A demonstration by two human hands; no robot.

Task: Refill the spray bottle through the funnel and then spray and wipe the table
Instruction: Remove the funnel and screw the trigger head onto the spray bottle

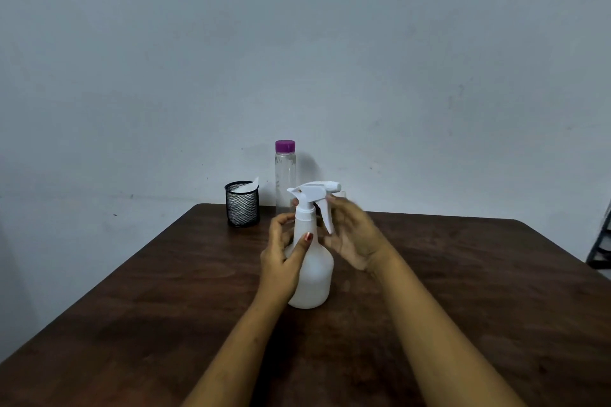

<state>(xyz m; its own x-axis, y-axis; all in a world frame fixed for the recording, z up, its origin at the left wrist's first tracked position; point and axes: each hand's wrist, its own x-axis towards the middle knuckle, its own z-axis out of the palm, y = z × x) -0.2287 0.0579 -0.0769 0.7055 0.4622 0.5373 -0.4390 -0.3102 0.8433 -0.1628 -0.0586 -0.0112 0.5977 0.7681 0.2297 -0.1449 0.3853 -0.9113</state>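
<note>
Left hand (282,258) grips shoulder of white translucent plastic spray bottle (314,277), upright on dark wooden table (132,307). Right hand (355,236), blurred, fingers loosely spread just right of its trigger; contact unclear. Clear bottle w/ purple cap (285,172) & black mesh cup (242,206) stand behind it.

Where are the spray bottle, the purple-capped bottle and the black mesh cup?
spray bottle (315,277): head view, on its white body.
purple-capped bottle (284,175): head view, on its clear body.
black mesh cup (242,208): head view, on its mesh wall.

No writing, label, brand or number can be read on the white plastic spray bottle (312,274) or the clear purple-capped bottle (285,175).
</note>
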